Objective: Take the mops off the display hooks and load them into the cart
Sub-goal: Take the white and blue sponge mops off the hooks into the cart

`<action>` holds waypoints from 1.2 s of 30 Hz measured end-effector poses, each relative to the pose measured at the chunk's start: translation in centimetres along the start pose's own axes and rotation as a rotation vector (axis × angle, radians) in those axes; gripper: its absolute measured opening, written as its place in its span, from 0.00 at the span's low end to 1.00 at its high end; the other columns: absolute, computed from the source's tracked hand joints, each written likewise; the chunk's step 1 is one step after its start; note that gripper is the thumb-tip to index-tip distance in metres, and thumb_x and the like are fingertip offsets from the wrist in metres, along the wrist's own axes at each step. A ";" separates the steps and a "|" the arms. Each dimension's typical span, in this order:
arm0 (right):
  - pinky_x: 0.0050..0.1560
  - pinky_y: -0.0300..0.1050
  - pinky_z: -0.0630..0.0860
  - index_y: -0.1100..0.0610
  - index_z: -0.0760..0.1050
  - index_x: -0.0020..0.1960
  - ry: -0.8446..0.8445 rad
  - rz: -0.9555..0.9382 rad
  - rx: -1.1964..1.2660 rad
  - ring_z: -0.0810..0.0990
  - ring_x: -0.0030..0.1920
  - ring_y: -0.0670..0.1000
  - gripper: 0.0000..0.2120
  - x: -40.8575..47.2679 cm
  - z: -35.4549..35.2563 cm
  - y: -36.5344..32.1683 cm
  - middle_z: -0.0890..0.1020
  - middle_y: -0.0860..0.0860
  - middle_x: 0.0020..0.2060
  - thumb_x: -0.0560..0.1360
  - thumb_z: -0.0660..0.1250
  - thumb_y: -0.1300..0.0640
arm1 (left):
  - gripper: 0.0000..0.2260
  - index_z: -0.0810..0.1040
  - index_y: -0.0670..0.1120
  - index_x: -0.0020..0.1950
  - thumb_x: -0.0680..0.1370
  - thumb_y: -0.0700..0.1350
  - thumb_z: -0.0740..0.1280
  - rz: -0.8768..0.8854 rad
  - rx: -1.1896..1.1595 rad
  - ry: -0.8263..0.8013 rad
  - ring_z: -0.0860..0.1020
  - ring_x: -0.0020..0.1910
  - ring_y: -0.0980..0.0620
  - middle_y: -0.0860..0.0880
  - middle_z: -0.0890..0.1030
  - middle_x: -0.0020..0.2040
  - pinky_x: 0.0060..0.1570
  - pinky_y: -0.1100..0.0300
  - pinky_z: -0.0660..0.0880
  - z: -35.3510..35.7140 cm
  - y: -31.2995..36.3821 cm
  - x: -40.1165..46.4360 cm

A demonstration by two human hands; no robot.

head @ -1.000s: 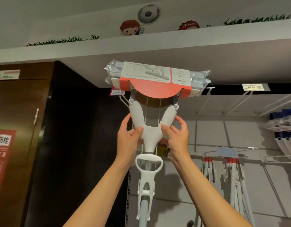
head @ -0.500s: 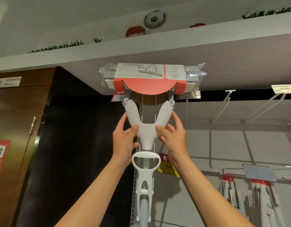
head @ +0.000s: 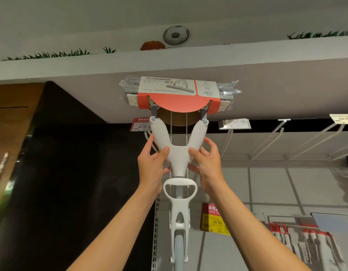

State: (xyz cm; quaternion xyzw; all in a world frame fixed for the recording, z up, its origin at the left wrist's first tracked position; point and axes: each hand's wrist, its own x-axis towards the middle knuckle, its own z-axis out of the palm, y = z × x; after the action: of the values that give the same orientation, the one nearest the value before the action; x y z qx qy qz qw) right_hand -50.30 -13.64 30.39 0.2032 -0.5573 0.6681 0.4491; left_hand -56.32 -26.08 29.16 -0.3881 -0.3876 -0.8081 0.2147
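Observation:
A white sponge mop (head: pixel 178 159) hangs head-up in front of me, its Y-shaped yoke rising to a head wrapped in plastic with a red and white card (head: pixel 178 94). My left hand (head: pixel 152 165) grips the left arm of the yoke, thumb on the front. My right hand (head: pixel 206 163) grips the right arm the same way. The mop's handle runs down out of view between my forearms. The hook holding it is hidden behind the head.
Empty white display hooks (head: pixel 275 137) jut from the back panel at right, with price tags (head: pixel 343 118) above. More packaged mops (head: pixel 310 245) hang low at right. A dark wooden cabinet (head: pixel 14 153) stands at left. An overhead bulkhead (head: pixel 188 61) sits just above the mop head.
My view has tilted and shifted left, so the shelf items slid right. Both hands keep the same grip on the yoke, and the mop stays near the same height.

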 end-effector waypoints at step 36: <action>0.39 0.47 0.83 0.48 0.65 0.76 -0.059 0.097 0.043 0.85 0.51 0.54 0.28 6.2 1.4 3.6 0.82 0.53 0.58 0.80 0.64 0.66 | 0.32 0.68 0.59 0.76 0.76 0.41 0.74 0.112 0.076 0.112 0.84 0.55 0.47 0.47 0.82 0.63 0.48 0.39 0.82 -0.2 -3.9 5.2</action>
State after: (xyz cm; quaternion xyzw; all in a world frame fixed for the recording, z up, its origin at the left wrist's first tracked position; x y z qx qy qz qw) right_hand -56.75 -12.54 33.57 0.2050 -0.5649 0.6948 0.3951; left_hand -62.08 -24.13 31.42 -0.3550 -0.3830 -0.8000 0.2954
